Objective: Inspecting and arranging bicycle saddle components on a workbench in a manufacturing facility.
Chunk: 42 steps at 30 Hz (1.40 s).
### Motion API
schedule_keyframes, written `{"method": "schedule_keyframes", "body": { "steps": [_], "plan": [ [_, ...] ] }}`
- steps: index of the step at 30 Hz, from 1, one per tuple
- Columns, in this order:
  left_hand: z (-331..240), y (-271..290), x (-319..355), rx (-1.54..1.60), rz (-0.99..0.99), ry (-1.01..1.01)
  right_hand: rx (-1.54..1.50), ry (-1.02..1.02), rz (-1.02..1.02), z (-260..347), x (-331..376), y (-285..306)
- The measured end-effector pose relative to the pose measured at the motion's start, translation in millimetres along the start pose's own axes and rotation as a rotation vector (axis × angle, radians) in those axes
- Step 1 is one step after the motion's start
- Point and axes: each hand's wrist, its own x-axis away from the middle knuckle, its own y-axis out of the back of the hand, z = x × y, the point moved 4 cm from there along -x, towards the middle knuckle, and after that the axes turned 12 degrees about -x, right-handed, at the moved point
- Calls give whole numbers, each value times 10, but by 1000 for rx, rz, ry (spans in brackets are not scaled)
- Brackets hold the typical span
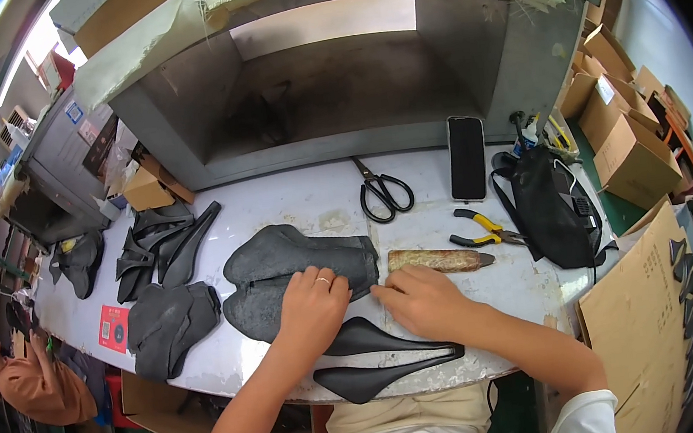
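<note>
A grey saddle cover (pixel 299 252) with a lengthwise slit lies flat on the table, its narrow end to the right. Over its near half my left hand (pixel 316 307) is closed, fingers curled and pressed onto the cover. My right hand (pixel 422 300) is closed too, thumb and forefinger together at the cover's near right corner; exactly what is pinched is hard to see. A black bicycle saddle (pixel 373 376), split down the middle, lies between my forearms at the table's near edge. Just beyond my right hand is a worn, tape-wrapped tool (pixel 437 260) with a dark tip.
Black-handled scissors (pixel 384 193), a phone (pixel 466 158), yellow-handled pliers (pixel 485 228) and a black bag (pixel 552 206) lie farther back. More grey covers (pixel 173 326) are piled left beside a red card (pixel 114 328). A large metal box (pixel 508 61) stands behind. Another person (pixel 40 380) is at far left.
</note>
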Motion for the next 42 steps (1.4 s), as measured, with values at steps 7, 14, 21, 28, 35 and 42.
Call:
{"method": "schedule_keyframes", "body": {
  "steps": [7,14,21,28,35,42],
  "plan": [
    [73,-87,-3,5,81,-70,-9,10,-18,-71,-119,-98],
    [40,-142,-23,-83,167,-242,-29,18,-23,-111,-116,-95],
    [204,-229,7,355,199,231,20,-10,13,-93,-158,-131],
    [476,-154,63,393,149,356,40,-69,45,-92,-217,-197],
    [1554,249,1201,1155,-931,1141,-36,-132,33,-47,-253,-166],
    [1271,1335,1669,550,-646,1036,-107,-170,41,-69,-222,-55]
  ]
}}
